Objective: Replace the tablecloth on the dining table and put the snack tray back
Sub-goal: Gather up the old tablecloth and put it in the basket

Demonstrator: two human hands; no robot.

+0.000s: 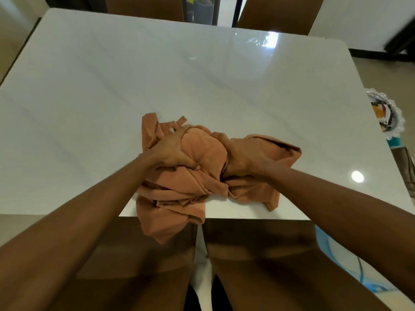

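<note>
left hand (173, 151): fingers curled, gripping the tablecloth (179, 194).
tablecloth: bunched orange heap under both hands' fingers, at the desk (157, 75) near edge, one fold hanging over.
right hand (238, 158): fingers clamped on the tablecloth.
snack tray (388, 113): well right of the fingers, past the desk edge.

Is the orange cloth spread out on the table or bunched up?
Bunched up. The cloth lies in a crumpled heap at the table edge; left hand and right hand grip it.

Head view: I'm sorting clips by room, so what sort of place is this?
Probably a home dining area: a glossy white table, brown chairs at its far side, and a snack tray just beyond its right edge.
</note>
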